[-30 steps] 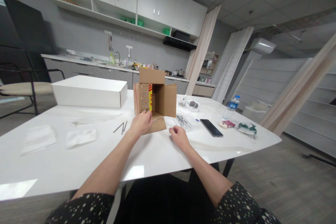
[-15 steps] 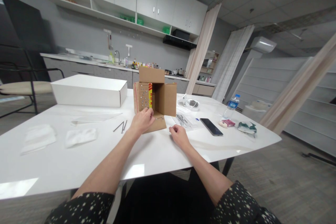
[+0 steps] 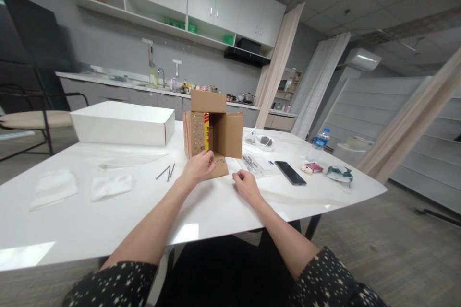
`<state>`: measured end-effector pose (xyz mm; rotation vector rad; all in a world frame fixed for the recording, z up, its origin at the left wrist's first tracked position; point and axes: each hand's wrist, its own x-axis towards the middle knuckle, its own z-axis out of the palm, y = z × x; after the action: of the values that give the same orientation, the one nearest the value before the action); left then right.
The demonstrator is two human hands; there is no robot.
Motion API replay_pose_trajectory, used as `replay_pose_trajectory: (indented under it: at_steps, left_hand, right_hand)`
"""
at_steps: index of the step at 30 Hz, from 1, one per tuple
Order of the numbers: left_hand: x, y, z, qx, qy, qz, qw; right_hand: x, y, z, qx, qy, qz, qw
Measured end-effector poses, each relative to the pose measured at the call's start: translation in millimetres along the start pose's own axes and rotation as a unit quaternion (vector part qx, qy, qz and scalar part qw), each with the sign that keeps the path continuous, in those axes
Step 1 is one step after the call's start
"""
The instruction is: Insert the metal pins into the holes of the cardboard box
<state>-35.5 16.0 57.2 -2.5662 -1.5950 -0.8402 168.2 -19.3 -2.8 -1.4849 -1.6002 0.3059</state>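
Observation:
A cardboard box [image 3: 233, 135] stands on the white table with its open side and spread flaps facing me. Rows of small shiny pieces dot its left flap [image 3: 198, 132], beside a yellow and red strip; a few more lie on the bottom flap [image 3: 219, 170]. My left hand [image 3: 200, 167] is closed over the left part of that bottom flap, its fingertips pinched. Whatever is between them is too small to name. Resting on the table just right of the flap, my right hand [image 3: 246, 183] is curled closed, and its fingertips hide anything inside.
Left lie two long nails [image 3: 168, 172], folded white cloths [image 3: 112, 187] and a white box [image 3: 122, 123]. On the right are a clear bag of small metal parts [image 3: 252, 165], a phone [image 3: 290, 172], a water bottle [image 3: 319, 145] and a green-white packet [image 3: 339, 175].
My left hand has moved slightly down and to the right, from the lower edge of the left flap to over the bottom flap. My right hand has stayed in place.

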Motion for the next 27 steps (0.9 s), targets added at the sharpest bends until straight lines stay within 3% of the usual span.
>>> replay_pose_trajectory:
  at_steps: [9,18,27]
  left_hand:
    - [2,-4,6.8,-0.014,-0.012,0.010,1.000]
    - [-2,-2,8.2,-0.042,-0.085,0.046,0.994]
    - [9,-15,27.7,-0.121,-0.010,0.082,0.989]
  right_hand:
    - [-1,-1,-2,0.000,-0.003,-0.001,1.000]
    - [-2,-4,-2,0.003,-0.002,0.005,1.000]
    - [-1,-3,-2,-0.004,0.003,-0.001,1.000]
